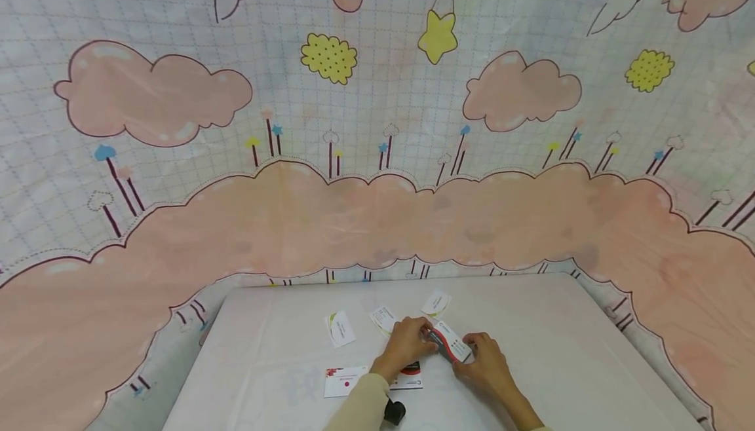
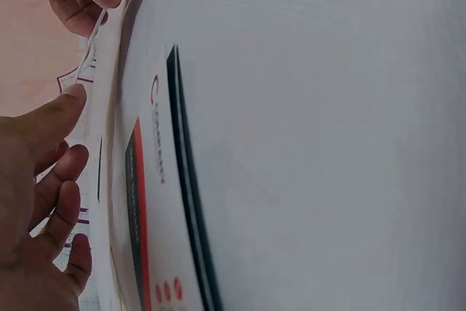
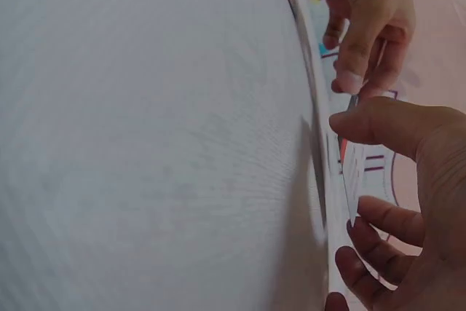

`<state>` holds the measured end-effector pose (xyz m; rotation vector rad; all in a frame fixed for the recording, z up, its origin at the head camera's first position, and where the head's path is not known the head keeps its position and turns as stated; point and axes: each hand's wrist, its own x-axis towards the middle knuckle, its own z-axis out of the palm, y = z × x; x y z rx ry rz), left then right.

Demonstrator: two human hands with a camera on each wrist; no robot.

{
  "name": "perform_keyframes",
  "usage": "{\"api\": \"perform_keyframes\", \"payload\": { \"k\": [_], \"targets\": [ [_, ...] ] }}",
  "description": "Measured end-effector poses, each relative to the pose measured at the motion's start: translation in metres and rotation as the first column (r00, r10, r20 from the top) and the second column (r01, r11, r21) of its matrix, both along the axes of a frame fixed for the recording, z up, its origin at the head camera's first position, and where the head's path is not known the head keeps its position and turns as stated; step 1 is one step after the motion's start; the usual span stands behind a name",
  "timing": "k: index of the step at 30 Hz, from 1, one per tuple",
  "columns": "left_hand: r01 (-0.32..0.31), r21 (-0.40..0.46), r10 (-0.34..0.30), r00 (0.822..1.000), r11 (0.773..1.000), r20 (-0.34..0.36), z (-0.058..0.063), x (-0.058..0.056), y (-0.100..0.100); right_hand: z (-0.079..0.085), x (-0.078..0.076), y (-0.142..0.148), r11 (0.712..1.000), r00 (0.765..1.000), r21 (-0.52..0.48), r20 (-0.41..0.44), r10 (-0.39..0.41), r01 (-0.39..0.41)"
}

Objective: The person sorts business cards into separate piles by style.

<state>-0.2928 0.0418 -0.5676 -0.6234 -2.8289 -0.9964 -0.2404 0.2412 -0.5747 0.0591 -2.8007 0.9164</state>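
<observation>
A white business card (image 1: 453, 339) with a black and red wavy band is held between both hands above the table. My left hand (image 1: 406, 347) pinches its left end, thumb on the near side. At its right end my right hand (image 1: 488, 364) holds it between thumb and fingers. In the left wrist view the card (image 2: 92, 43) appears as a thin edge between the two hands. The right wrist view also shows the card (image 3: 353, 180) nearly edge-on. Below my left hand lies a company card (image 2: 156, 202) with red dots, partly hidden by the left arm in the head view.
Several more cards lie on the white table (image 1: 560, 352): a green-edged card (image 1: 340, 329), a white card (image 1: 384, 319), a far card (image 1: 436, 302) and a red-flowered card (image 1: 345, 382). A black object (image 1: 394, 411) sits at the left wrist. Patterned cloth (image 1: 377, 221) hangs behind.
</observation>
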Motion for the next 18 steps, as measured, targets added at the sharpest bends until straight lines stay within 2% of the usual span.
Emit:
{"api": "perform_keyframes", "payload": {
  "k": [8, 18],
  "targets": [
    [0.036, -0.004, -0.036, 0.998, 0.999, -0.048, 0.007, 0.002, -0.011, 0.008, 0.000, -0.002, 0.998, 0.997, -0.034, -0.057, 0.051, -0.053],
    [0.074, 0.035, -0.073, 0.997, 0.997, -0.030, 0.014, 0.010, -0.024, 0.018, 0.002, -0.005, 0.994, 0.988, -0.049, -0.125, 0.091, -0.098]
  ]
}}
